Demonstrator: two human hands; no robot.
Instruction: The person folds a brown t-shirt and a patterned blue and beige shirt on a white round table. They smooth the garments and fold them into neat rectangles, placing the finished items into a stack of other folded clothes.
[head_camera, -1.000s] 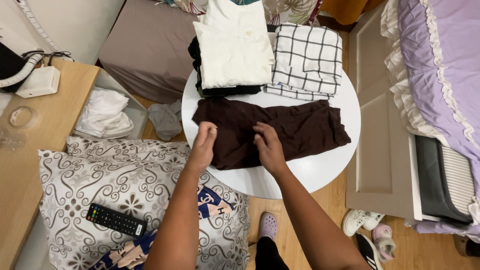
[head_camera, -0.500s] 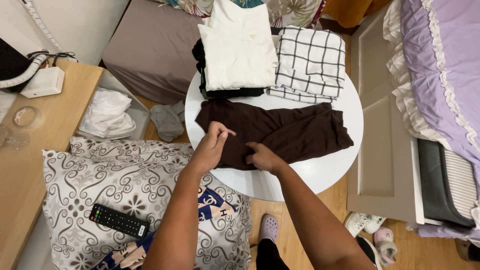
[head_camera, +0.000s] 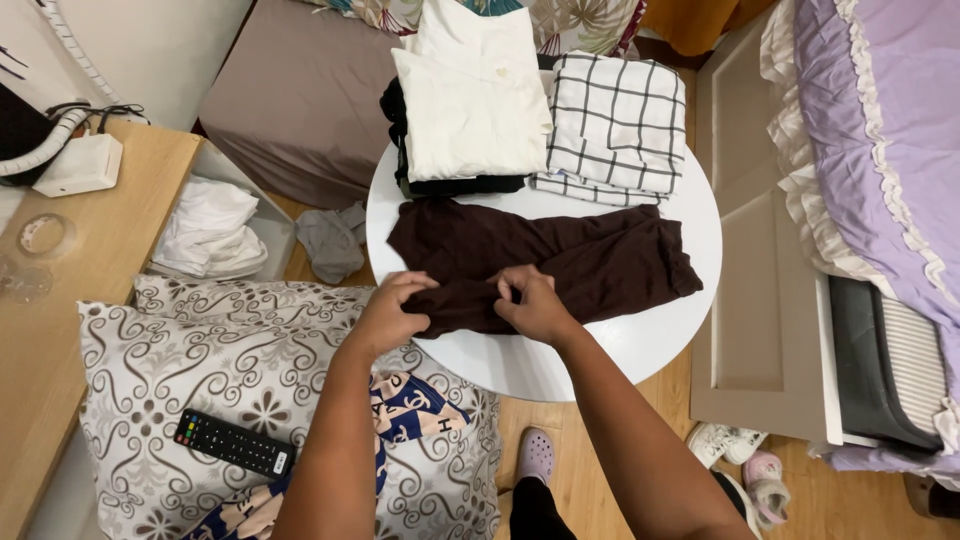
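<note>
1. Brown garment (head_camera: 540, 262) lies spread across the round white table (head_camera: 640, 350), its near edge bunched under both hands.
2. Left hand (head_camera: 385, 315) and right hand (head_camera: 535, 305) are closed, pinching that edge; this looks like mid-fold, and the next move calls for lifting the edge evenly away from the hands.
3. Half a second ago the hands were further apart and flatter.
4. Beyond the hands sit a folded cream top (head_camera: 470, 95) and a checked cloth (head_camera: 615, 125).

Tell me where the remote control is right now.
In the head view, the black remote control lies at lower left on the patterned grey-and-white pillow, left of the person's left forearm and below the white round table.
</note>
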